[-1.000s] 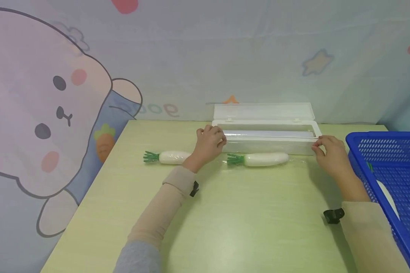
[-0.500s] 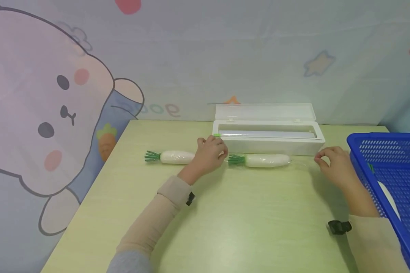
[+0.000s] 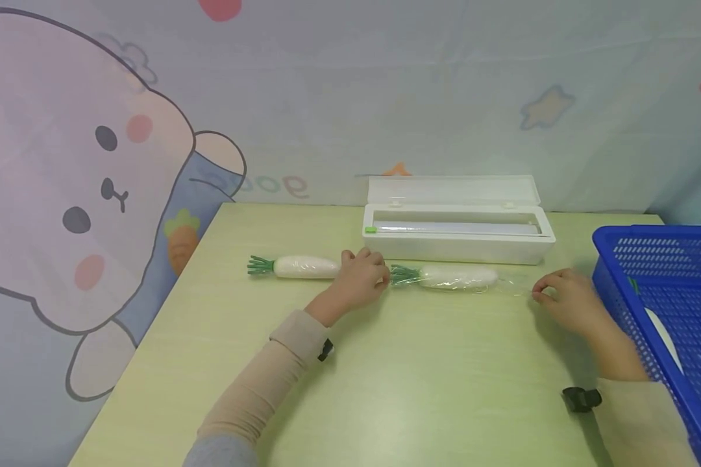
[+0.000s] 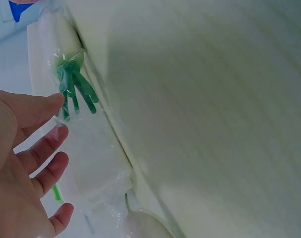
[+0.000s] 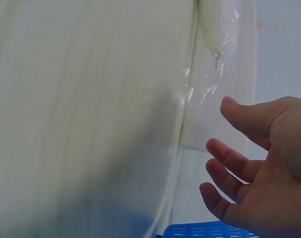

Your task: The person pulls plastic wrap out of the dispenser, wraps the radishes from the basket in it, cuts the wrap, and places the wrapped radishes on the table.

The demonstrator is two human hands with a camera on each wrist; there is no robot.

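Observation:
A clear plastic film [image 3: 515, 284] lies over a white radish with green leaves [image 3: 458, 275] on the table. At the leafy end, my left hand [image 3: 359, 280] pinches the film's left edge between thumb and finger. My right hand [image 3: 569, 301] pinches the opposite end, beyond the radish's tip; its thumb touches the film in the right wrist view. A second radish [image 3: 304, 266], with a shiny film around it, lies to the left, its right end hidden behind my left hand. Just behind stands a white cling film box [image 3: 455, 250], lid up, with a roll inside.
A blue plastic basket [image 3: 610, 279] stands at the right, holding another white item [image 3: 663, 337] and a bit of green. A green slider [image 3: 370, 229] sits at the box's left end. Behind the table [image 3: 420, 389] hangs a printed cloth.
Both hands have come down from the box's front edge toward the table, bringing the film over the right radish. The green slider, earlier hidden by my left hand, now shows. The box stays put.

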